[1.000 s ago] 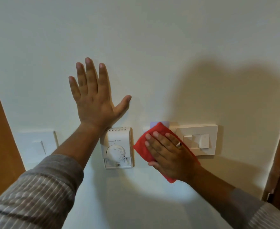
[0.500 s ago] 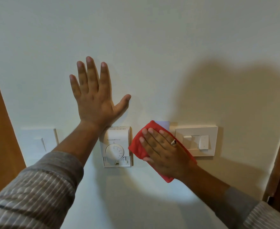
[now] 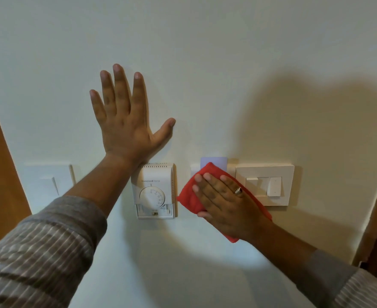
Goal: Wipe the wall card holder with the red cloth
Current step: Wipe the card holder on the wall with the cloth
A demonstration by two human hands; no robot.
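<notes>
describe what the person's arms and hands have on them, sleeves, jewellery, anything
Both arms wear a grey long-sleeved shirt with thin pale stripes, the cuffs pushed up so the forearms are bare. The right hand has a silver-coloured ring with a dark stone on one finger. The left hand wears nothing; no watch or glove shows.

Your red cloth [image 3: 190, 197] hides most of the card holder [image 3: 194, 169].
Only its top corners and a pale card [image 3: 214, 162] show; your right hand [image 3: 225, 201] covers the cloth's middle.

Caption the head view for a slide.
Right hand presses red cloth over wall card holder; left hand braces wall.
</notes>
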